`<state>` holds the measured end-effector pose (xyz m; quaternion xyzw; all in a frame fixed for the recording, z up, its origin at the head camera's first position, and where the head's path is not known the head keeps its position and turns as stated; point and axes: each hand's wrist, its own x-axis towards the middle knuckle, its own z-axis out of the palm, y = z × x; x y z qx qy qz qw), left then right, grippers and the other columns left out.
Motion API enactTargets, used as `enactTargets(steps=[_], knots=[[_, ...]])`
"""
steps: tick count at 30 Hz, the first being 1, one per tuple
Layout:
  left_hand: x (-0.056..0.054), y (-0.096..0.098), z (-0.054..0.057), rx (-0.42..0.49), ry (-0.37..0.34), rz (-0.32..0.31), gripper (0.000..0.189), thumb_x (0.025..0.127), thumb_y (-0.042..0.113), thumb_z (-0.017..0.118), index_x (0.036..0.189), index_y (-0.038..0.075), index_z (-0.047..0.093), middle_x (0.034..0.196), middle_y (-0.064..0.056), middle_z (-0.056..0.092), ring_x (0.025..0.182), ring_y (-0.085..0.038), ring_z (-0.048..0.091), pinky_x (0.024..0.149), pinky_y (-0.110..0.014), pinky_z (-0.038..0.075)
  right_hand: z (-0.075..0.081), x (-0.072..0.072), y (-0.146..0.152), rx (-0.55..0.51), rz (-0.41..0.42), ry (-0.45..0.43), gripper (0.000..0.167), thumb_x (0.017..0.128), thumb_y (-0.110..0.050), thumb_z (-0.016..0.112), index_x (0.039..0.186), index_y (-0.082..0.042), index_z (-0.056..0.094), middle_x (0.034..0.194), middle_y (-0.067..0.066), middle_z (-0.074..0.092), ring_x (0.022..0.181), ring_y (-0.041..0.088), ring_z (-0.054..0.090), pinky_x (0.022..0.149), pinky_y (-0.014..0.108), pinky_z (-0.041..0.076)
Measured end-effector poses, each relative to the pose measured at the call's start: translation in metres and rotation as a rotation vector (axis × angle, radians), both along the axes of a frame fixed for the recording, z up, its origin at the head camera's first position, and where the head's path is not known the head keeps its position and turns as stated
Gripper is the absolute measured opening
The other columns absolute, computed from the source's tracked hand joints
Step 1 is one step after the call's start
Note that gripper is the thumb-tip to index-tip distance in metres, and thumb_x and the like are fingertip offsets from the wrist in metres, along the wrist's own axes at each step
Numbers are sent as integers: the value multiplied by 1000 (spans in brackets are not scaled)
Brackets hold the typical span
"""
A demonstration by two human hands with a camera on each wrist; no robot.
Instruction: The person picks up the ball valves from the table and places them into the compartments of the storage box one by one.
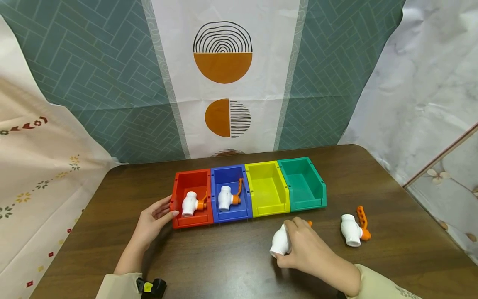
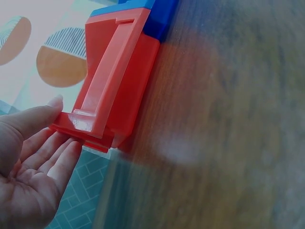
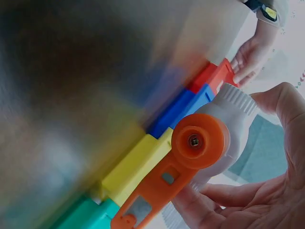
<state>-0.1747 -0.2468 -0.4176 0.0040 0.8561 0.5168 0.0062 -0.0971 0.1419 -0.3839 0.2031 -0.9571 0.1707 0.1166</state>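
My left hand [image 1: 152, 222] pinches the near left wall of a red bin [image 1: 191, 178], thumb on the rim and fingers against the outer side, as the left wrist view shows. A white ball valve [image 1: 189, 203] with an orange handle lies in that bin. Another white ball valve [image 1: 225, 198] lies in the blue bin [image 1: 228, 171]. In front of the yellow bin [image 1: 263, 182], my right hand [image 1: 309, 252] holds a third ball valve [image 1: 280, 242] by its white body between thumb and fingers. Its orange handle [image 3: 167, 176] points away from the palm in the right wrist view.
A green bin [image 1: 298, 178] joins the right end of the bin row. One more ball valve [image 1: 351, 231] lies on the brown wooden table [image 1: 209, 265], right of my right hand. Patterned cloth [image 1: 123, 95] hangs behind the table and along its sides.
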Motion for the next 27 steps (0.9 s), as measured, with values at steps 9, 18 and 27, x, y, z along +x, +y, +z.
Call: enactTargets(steps=[9,18,27], knots=[[0,1,0,0,-5,5,65,89,30,66,143,4,40,138,-23,50,122,-34,53,91,-22,50,12,-3,0,-20,61,-18,59,55,-31,82,98,3,60,87,4,53,76,12,46,63,24,48],[-2,1,1,9,-17,-2,66,90,30,66,144,4,39,139,-23,48,124,-35,51,92,-23,49,32,-10,-6,-24,82,18,61,58,-31,82,103,5,60,94,10,56,80,15,48,65,25,50],[-2,0,0,16,-43,3,67,89,31,66,145,5,38,140,-22,48,125,-33,51,93,-24,49,48,-24,-9,-11,142,93,66,59,-27,82,109,10,59,97,14,58,83,19,51,68,28,51]])
